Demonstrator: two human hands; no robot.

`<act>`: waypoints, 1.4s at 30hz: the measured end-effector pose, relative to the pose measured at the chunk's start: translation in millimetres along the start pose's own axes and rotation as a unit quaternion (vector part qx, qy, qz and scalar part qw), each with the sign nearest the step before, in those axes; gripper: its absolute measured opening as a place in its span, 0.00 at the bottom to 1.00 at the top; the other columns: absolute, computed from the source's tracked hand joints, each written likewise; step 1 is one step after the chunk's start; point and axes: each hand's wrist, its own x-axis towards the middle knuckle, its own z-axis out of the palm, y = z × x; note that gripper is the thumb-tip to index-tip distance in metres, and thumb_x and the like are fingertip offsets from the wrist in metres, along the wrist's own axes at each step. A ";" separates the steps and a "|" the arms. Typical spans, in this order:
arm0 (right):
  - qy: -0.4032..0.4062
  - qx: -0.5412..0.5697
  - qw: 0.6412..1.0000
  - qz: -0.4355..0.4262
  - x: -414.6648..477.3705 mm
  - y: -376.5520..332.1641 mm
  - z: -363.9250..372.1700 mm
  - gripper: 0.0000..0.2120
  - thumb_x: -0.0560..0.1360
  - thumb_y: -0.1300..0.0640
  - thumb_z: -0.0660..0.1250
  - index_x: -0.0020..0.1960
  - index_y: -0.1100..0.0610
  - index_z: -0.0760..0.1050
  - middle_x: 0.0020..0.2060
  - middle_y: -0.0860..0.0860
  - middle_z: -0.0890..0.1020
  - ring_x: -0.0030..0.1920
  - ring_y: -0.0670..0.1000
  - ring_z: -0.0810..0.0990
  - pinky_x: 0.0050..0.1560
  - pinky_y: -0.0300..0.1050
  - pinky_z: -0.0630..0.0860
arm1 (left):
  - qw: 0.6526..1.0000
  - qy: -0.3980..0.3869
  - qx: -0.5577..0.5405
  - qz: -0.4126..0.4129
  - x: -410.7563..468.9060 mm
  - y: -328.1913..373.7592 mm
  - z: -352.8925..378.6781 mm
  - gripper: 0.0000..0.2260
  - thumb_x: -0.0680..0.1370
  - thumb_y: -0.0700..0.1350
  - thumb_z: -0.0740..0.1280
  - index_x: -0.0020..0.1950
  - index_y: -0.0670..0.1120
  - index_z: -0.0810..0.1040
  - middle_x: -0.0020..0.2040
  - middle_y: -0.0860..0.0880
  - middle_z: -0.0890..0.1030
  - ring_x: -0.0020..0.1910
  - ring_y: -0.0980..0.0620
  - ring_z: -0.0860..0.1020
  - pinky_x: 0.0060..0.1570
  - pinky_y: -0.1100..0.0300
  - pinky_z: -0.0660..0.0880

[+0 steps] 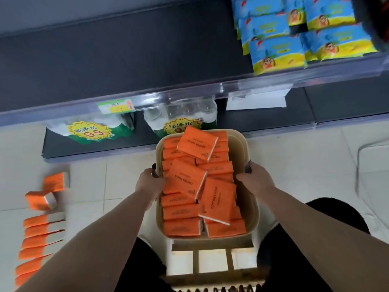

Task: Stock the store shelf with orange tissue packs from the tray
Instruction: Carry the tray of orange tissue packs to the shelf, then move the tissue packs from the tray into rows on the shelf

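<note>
While gripping tray point(240, 148) at both rims | left hand point(149, 182) fingers curled on rim | right hand point(255, 178) same | orange tissue packs point(186, 179) heaped inside | dark shelf point(126, 60) ahead

We see a beige tray point(236, 144) packed with orange tissue packs point(181, 227) standing on edge in rows; three more lie flat and askew on top. Left of the tray, further packs point(40, 234) line the floor point(105, 186). Beyond the tray runs the dark shelf point(126, 60).
</note>
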 end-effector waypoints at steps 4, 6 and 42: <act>0.035 -0.078 0.995 -0.053 19.6 -4.1 10.0 0.07 0.72 0.49 0.66 0.45 0.53 0.74 0.47 0.53 0.80 0.49 0.56 0.79 0.50 0.50 0.75 | 0.997 0.052 0.042 0.029 23.8 -0.9 4.6 0.08 0.72 0.43 0.69 0.49 0.46 0.73 0.41 0.49 0.76 0.46 0.45 0.76 0.41 0.55 0.75; 0.045 -0.106 0.991 -0.075 26.0 -1.5 11.6 0.06 0.72 0.49 0.65 0.40 0.51 0.73 0.45 0.52 0.81 0.48 0.55 0.79 0.49 0.48 0.76 | 0.993 0.071 0.078 0.049 31.7 -1.2 5.7 0.05 0.72 0.43 0.67 0.38 0.47 0.72 0.38 0.48 0.77 0.41 0.45 0.77 0.39 0.55 0.74; 0.086 -0.365 0.856 -0.355 39.5 -65.9 27.2 0.19 0.76 0.52 0.62 0.65 0.53 0.69 0.61 0.53 0.74 0.61 0.55 0.72 0.59 0.51 0.73 | 0.847 0.052 0.383 0.364 15.0 55.7 -12.7 0.18 0.78 0.45 0.63 0.68 0.47 0.71 0.64 0.46 0.75 0.61 0.45 0.74 0.57 0.51 0.73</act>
